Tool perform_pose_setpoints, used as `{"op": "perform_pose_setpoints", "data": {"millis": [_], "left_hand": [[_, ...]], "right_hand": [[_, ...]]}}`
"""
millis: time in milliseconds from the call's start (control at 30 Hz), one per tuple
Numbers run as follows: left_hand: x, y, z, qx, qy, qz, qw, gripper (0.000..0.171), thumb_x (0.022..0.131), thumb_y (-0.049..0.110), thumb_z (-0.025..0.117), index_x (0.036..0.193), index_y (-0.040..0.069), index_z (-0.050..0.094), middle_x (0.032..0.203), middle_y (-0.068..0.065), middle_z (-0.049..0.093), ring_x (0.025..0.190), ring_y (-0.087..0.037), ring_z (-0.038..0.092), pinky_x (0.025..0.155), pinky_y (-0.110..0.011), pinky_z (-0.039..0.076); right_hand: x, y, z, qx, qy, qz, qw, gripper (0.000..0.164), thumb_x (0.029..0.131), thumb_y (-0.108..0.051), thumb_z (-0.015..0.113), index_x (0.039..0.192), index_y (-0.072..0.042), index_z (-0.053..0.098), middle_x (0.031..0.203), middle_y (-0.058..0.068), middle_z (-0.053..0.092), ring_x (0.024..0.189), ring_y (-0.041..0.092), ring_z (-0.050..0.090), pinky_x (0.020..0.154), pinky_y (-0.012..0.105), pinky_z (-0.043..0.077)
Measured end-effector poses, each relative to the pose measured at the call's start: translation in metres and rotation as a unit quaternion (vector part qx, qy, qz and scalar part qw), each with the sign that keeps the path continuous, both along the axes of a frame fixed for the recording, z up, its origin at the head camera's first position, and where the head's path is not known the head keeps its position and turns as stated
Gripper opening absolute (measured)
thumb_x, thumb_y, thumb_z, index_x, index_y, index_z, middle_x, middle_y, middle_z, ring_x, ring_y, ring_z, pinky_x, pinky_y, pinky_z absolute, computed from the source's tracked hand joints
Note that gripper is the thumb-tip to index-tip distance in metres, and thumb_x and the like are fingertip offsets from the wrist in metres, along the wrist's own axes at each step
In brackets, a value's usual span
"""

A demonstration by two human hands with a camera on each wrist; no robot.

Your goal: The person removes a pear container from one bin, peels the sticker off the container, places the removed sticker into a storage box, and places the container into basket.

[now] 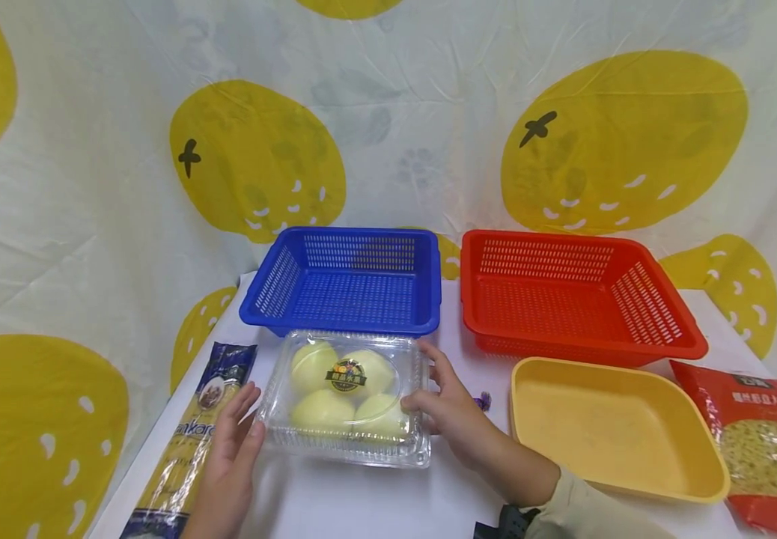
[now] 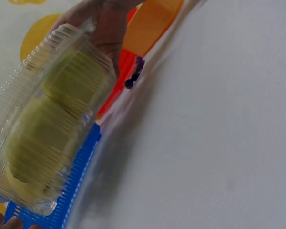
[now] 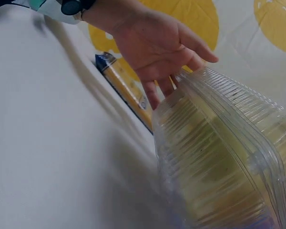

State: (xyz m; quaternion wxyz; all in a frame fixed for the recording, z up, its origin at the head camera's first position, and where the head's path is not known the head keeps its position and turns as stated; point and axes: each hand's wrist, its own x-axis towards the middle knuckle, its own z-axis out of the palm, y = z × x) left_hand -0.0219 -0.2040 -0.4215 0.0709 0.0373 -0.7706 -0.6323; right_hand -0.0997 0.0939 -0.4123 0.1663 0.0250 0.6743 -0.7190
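Note:
A clear plastic clamshell box (image 1: 344, 397) with several yellow-green round fruits and a dark label on its lid sits on the white table in front of the blue basket (image 1: 348, 281). My left hand (image 1: 236, 434) lies flat against the box's left side with its fingers straight. From the right wrist view, that left hand (image 3: 157, 47) touches the ribbed box (image 3: 224, 157). My right hand (image 1: 439, 393) presses the box's right side, with the thumb resting over the lid's edge. The left wrist view shows the box (image 2: 47, 124) with the right hand (image 2: 102, 28) behind it.
A red basket (image 1: 577, 299) stands beside the blue one, with a yellow tray (image 1: 611, 427) in front of it. A long spaghetti pack (image 1: 186, 449) lies at the left edge. A red pasta bag (image 1: 766, 442) lies at the right. A small purple thing (image 1: 483, 402) lies by my right hand.

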Motion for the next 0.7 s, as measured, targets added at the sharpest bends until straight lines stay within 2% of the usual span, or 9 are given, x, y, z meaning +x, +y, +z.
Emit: {"op": "perform_pose_setpoints", "data": {"millis": [200,300,467,567,700], "left_hand": [[-0.002,-0.006,-0.008,-0.006,-0.017,0.008,0.9998,0.056,0.116,0.024,0.047,0.169,0.018,0.028,0.171,-0.017,0.029,0.154,-0.042,0.030,0.102,-0.005,0.037],[-0.003,-0.007,-0.011,-0.006,-0.022,0.008,0.9997,0.056,0.117,0.024,0.046,0.169,0.015,0.028,0.171,-0.019,0.029,0.153,-0.043,0.031,0.101,-0.005,0.037],[-0.003,-0.011,-0.018,-0.009,-0.032,0.007,0.9994,0.057,0.116,0.025,0.048,0.169,0.015,0.028,0.171,-0.020,0.029,0.153,-0.046,0.031,0.099,-0.005,0.038],[-0.004,-0.012,-0.020,-0.013,-0.032,0.007,0.9994,0.058,0.116,0.024,0.049,0.169,0.014,0.028,0.171,-0.021,0.029,0.153,-0.048,0.031,0.100,-0.005,0.037],[-0.003,-0.013,-0.022,-0.018,-0.031,0.005,0.9994,0.057,0.116,0.024,0.049,0.168,0.012,0.029,0.171,-0.022,0.028,0.153,-0.050,0.030,0.100,-0.004,0.036]], "right_hand": [[-0.001,-0.010,-0.012,0.003,-0.010,0.003,1.000,0.093,0.085,-0.007,0.068,0.167,-0.025,0.029,0.165,0.028,0.027,0.140,0.053,0.041,0.092,0.069,0.057],[-0.002,-0.014,-0.016,0.010,-0.003,0.002,1.000,0.093,0.084,-0.006,0.069,0.167,-0.024,0.030,0.160,0.028,0.032,0.136,0.050,0.045,0.091,0.066,0.057],[-0.004,-0.019,-0.023,0.014,0.021,-0.004,1.000,0.095,0.082,-0.004,0.070,0.167,-0.019,0.031,0.153,0.028,0.039,0.129,0.043,0.051,0.094,0.055,0.054],[-0.005,-0.020,-0.026,0.024,0.027,-0.001,0.999,0.095,0.082,-0.004,0.071,0.167,-0.018,0.032,0.153,0.027,0.041,0.131,0.042,0.050,0.098,0.053,0.051],[-0.005,-0.021,-0.029,0.037,0.025,0.004,0.999,0.096,0.082,-0.006,0.073,0.167,-0.021,0.032,0.154,0.026,0.043,0.130,0.042,0.050,0.097,0.054,0.053]]}}
